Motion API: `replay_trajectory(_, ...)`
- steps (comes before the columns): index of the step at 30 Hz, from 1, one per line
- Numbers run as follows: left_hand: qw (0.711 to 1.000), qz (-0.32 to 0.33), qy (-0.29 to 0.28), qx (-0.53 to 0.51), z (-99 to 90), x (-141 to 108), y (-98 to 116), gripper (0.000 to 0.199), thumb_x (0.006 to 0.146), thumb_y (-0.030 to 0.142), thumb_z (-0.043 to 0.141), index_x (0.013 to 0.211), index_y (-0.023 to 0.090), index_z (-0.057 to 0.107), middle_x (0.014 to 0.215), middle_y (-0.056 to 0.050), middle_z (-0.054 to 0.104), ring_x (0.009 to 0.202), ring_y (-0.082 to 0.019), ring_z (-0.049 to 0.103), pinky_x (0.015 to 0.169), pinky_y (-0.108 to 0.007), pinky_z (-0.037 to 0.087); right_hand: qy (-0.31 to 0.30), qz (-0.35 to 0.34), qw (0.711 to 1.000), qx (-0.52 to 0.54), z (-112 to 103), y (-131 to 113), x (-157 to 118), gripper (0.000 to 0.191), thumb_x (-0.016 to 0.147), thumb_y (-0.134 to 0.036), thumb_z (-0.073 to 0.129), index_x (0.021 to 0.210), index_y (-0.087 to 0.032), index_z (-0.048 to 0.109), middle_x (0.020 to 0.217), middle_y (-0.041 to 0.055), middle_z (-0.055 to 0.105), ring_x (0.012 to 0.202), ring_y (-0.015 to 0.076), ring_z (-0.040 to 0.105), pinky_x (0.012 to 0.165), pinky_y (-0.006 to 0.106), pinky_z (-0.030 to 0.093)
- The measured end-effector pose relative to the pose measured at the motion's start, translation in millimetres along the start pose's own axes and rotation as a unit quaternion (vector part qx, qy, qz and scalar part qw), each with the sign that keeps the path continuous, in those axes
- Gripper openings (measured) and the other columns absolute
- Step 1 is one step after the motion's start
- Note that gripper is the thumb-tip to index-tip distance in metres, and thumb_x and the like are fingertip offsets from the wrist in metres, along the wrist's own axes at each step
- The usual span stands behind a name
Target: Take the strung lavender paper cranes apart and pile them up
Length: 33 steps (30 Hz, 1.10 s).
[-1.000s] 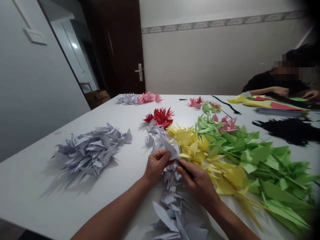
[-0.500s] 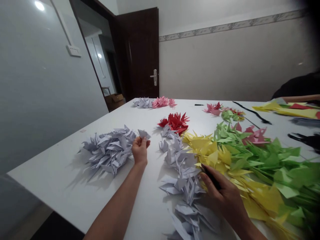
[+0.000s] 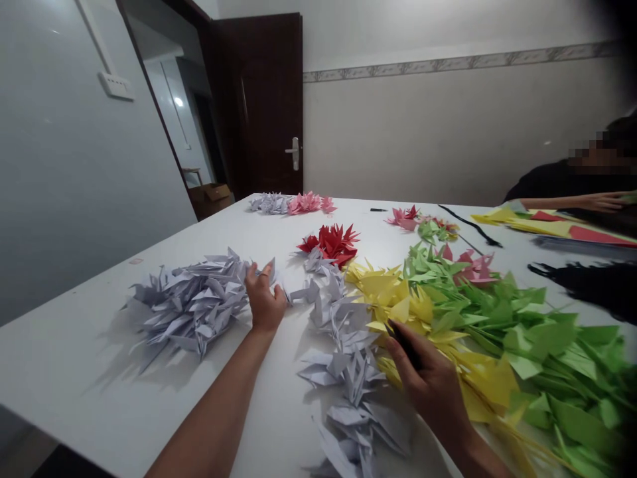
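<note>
Folded pale grey paper cranes lie in a heap to the left. My left hand is at the right edge of this heap, its fingers apart and partly hiding the grey paper behind them. A pale crane rests just right of its thumb. My right hand is closed round a slim black pointed tool, whose exact kind I cannot make out. Under and beside that hand are yellow paper cranes, with a column of grey cranes to its left.
Green cranes spread over the right of the white table. Red cranes and pink cranes lie farther back. At the right are black tassels, coloured paper sheets and a person's arm.
My left hand has let go of the grey crane it pinched, and its fingers have spread. The view has swung right, bringing more of the other person in. My right hand keeps the black tool.
</note>
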State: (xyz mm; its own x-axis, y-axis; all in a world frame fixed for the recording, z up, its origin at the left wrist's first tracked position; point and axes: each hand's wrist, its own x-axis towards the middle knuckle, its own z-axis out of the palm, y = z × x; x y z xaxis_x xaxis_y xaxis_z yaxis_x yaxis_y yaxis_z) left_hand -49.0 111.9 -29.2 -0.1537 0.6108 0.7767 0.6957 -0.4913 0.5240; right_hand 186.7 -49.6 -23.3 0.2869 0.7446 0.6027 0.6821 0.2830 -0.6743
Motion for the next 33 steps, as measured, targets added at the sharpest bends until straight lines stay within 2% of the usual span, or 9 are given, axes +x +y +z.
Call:
replay_trajectory(4, 0.986, 0.125, -0.105, 0.022, 2.7, -2, 0, 0.020, 0.074, 0.018, 0.056, 0.092, 0.019, 0.067, 0.099, -0.008, 0.063, 0.103, -0.024, 0.056, 0.097, -0.044, 0.039, -0.004, -0.009, 1.000, 0.006, 2, 0, -1, 0.034, 0.081, -0.039, 0.056, 0.102, -0.015, 0.068, 0.097, 0.0107, 0.072, 0.084, 0.0227, 0.070, 0.072, 0.031, 0.057)
replay_trajectory(6, 0.982, 0.127, -0.129, 0.058, 1.1, -1, -2, 0.019, 0.072, 0.016, 0.058, 0.086, 0.020, 0.068, 0.098, -0.008, 0.064, 0.103, -0.025, 0.055, 0.096, -0.044, 0.039, -0.002, -0.014, 1.000, 0.009, 3, 0, -1, 0.033, 0.081, -0.038, 0.057, 0.102, -0.015, 0.068, 0.097, 0.0111, 0.072, 0.084, 0.0229, 0.070, 0.073, 0.031, 0.057)
replay_trajectory(10, 0.987, 0.064, -0.005, 0.150, -5.2, 3, 0, 0.033, 0.072, 0.009, 0.052, 0.099, 0.017, 0.067, 0.116, -0.014, 0.057, 0.114, -0.031, 0.045, 0.097, -0.049, 0.036, 0.000, -0.018, 1.000, 0.014, 4, -1, -1, 0.032, 0.081, -0.037, 0.057, 0.101, -0.016, 0.069, 0.096, 0.0108, 0.073, 0.084, 0.0231, 0.070, 0.073, 0.032, 0.057)
replay_trajectory(12, 0.988, 0.093, 0.015, 0.119, -3.8, 1, 7, 0.035, 0.074, 0.013, 0.052, 0.107, 0.016, 0.064, 0.120, -0.014, 0.054, 0.118, -0.030, 0.042, 0.100, -0.048, 0.032, -0.006, -0.014, 1.000, 0.018, 3, -3, -1, 0.031, 0.081, -0.037, 0.057, 0.101, -0.017, 0.069, 0.096, 0.0103, 0.073, 0.083, 0.0228, 0.070, 0.073, 0.032, 0.057)
replay_trajectory(17, 0.981, 0.132, -0.135, 0.036, 14.4, -14, 22, 0.037, 0.079, 0.024, 0.054, 0.115, 0.015, 0.059, 0.113, -0.013, 0.059, 0.110, -0.026, 0.049, 0.099, -0.045, 0.035, -0.025, -0.013, 0.999, 0.025, 5, -6, -3, 0.031, 0.081, -0.037, 0.056, 0.101, -0.016, 0.068, 0.096, 0.0111, 0.072, 0.082, 0.0228, 0.070, 0.076, 0.034, 0.057)
replay_trajectory(25, 0.977, 0.060, -0.200, 0.050, 20.7, -20, 12, 0.023, 0.075, 0.024, 0.061, 0.097, 0.020, 0.068, 0.113, -0.011, 0.060, 0.112, -0.026, 0.050, 0.099, -0.046, 0.034, -0.059, -0.019, 0.996, 0.071, 1, -11, -2, 0.030, 0.079, -0.034, 0.060, 0.103, -0.018, 0.068, 0.098, 0.0111, 0.071, 0.088, 0.0232, 0.068, 0.078, 0.034, 0.055)
replay_trajectory(27, 0.977, 0.051, -0.203, 0.048, 22.4, -21, 10, 0.034, 0.075, 0.024, 0.061, 0.108, 0.017, 0.064, 0.114, -0.013, 0.060, 0.112, -0.026, 0.050, 0.100, -0.045, 0.034, -0.118, -0.004, 0.985, 0.122, -11, -18, -1, 0.030, 0.077, -0.036, 0.062, 0.101, -0.019, 0.069, 0.091, 0.0098, 0.072, 0.082, 0.0218, 0.068, 0.073, 0.032, 0.055)
replay_trajectory(29, 0.977, 0.049, -0.204, 0.045, 24.4, -21, 9, 0.044, 0.076, 0.025, 0.060, 0.118, 0.014, 0.058, 0.116, -0.014, 0.059, 0.115, -0.026, 0.048, 0.101, -0.045, 0.033, -0.244, 0.039, 0.949, 0.195, -28, -26, -4, 0.031, 0.077, -0.040, 0.063, 0.100, -0.021, 0.070, 0.074, 0.0062, 0.070, 0.063, 0.0176, 0.065, 0.056, 0.026, 0.053)
replay_trajectory(33, 0.969, 0.060, -0.237, 0.037, 25.9, -21, 9, 0.043, 0.076, 0.024, 0.059, 0.118, 0.016, 0.059, 0.120, -0.014, 0.058, 0.118, -0.026, 0.047, 0.103, -0.045, 0.032, -0.516, 0.084, 0.800, 0.293, -55, -39, -19, 0.028, 0.072, -0.045, 0.066, 0.095, -0.028, 0.072, 0.079, 0.0038, 0.070, 0.068, 0.0182, 0.065, 0.056, 0.025, 0.050)
